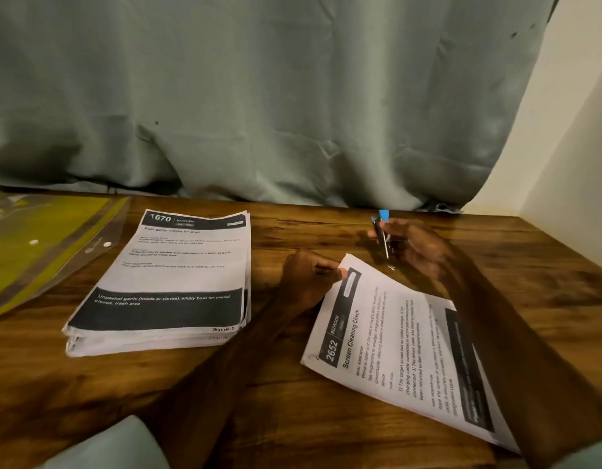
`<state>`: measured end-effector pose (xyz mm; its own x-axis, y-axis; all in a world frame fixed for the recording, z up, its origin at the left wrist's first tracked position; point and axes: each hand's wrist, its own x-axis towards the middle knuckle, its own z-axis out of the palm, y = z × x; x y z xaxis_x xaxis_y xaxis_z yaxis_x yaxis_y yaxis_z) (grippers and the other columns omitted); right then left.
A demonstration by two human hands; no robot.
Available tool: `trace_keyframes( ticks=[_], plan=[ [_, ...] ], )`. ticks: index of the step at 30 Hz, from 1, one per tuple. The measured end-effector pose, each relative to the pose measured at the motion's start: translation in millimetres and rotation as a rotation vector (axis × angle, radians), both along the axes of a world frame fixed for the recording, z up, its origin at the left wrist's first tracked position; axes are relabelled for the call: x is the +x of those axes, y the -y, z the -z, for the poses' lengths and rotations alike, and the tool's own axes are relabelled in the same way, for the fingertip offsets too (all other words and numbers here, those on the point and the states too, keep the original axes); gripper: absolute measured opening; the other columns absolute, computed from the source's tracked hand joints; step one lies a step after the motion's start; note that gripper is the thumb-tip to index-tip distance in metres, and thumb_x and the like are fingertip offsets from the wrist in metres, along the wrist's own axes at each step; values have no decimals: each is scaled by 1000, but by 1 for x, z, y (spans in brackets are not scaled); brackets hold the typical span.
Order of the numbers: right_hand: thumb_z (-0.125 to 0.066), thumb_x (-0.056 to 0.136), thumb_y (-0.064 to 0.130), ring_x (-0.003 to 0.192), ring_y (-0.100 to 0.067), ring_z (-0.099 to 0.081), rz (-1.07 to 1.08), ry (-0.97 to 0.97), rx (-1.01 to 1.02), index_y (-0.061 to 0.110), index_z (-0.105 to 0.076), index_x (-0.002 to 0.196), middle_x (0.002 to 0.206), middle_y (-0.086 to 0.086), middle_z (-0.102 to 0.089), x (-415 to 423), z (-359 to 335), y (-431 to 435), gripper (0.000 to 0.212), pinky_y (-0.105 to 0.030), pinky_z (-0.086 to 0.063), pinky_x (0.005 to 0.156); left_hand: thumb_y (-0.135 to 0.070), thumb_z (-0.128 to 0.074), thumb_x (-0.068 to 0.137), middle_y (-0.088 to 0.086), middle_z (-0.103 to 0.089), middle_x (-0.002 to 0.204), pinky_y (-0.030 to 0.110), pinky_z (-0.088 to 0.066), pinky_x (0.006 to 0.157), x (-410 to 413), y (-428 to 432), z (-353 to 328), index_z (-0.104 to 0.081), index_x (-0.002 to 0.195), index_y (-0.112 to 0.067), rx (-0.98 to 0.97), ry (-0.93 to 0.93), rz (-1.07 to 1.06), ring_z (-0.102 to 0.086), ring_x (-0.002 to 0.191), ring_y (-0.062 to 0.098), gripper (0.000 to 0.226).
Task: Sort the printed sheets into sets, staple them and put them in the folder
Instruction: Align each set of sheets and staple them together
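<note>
stapling sheets (394, 350) near the counter's (292, 418) right edge
left hand (306, 282) pinches their corner, likely to keep them squared; right hand (418, 248) grips the stapler (382, 236) just beside it.

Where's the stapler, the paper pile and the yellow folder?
Small blue-and-metal stapler (382, 235): head view, metal middle.
Thick stack of printed sheets (177, 275): head view, top page.
Clear yellow plastic folder (39, 248): head view, front cover.

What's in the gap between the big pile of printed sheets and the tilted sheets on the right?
In the head view, the person's left hand and forearm, its fingers pinching the top corner of the tilted sheets; beneath lies bare wooden table.
</note>
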<state>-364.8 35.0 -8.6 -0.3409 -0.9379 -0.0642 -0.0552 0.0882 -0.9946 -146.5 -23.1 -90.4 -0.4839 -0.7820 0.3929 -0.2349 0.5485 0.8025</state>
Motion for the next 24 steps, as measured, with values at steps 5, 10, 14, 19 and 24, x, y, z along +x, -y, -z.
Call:
trace_keyframes(
  ticks=[5,10,14,19,24],
  plan=[
    [-49,104,37,75,-14,-63,-90,221,-31,7,-59,130,92,-4,-69,-2,24,-10,42,-27,-53,63,-23,-74,93,6,-79,103,31,-62,78,3,-5,-6,-80,102,-7,-20,7,14,-75,86,17,20],
    [-49,102,47,70,-12,-56,-130,123,-61,9,-63,126,88,-2,-68,6,30,-13,47,-25,-46,61,-26,-73,93,7,-78,102,29,-62,75,3,-1,-2,-80,103,-7,-14,27,-8,-76,85,16,22],
    [-56,100,34,85,-8,-68,-241,-304,-16,18,-64,129,104,6,-74,6,29,-22,34,-21,-53,75,-25,-73,93,6,-79,102,25,-62,72,4,-2,-3,-79,103,-7,-24,28,10,-76,82,13,21],
    [-62,97,21,108,0,-67,-359,-594,-88,27,-62,128,118,18,-68,8,13,-32,32,-14,-54,82,-23,-73,93,7,-78,102,18,-59,70,4,-4,-6,-78,104,-7,-53,17,9,-73,79,10,21],
    [-68,87,33,111,4,-64,-393,-747,-139,29,-67,123,119,22,-68,11,10,-33,36,-13,-52,89,-23,-70,95,9,-78,105,26,-60,74,4,-7,-8,-77,106,-6,-133,50,26,-76,87,19,22]
  ],
)
